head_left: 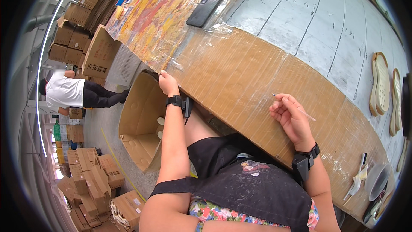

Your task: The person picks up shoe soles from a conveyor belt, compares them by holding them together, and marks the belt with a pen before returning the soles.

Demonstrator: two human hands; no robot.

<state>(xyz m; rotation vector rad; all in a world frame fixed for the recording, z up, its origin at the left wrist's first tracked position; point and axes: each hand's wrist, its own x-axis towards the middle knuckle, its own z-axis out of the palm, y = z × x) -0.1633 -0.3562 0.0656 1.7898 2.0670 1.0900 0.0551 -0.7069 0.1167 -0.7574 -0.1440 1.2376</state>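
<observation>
My left hand [168,84] is closed on the near edge of the worktable, by the plastic-wrapped cardboard cover [240,68]. In my right hand [292,118], raised over the cardboard, is a thin pen [307,115] with a clear barrel and a dark tip poking out past the fingertips. Below my left hand, an open cardboard box [139,122] stands on the floor, pale pieces partly showing inside. Two cream shoe soles lie at the table's far right: one with holes [380,83], another [395,102] beside it.
A black phone [205,10] lies on the taped, paint-stained part of the table. At the right end are a clear plastic bowl [377,182] and a white-smeared brush [357,180]. Stacked cartons [92,180] fill the left side. A person in a white shirt [66,89] stands farther off.
</observation>
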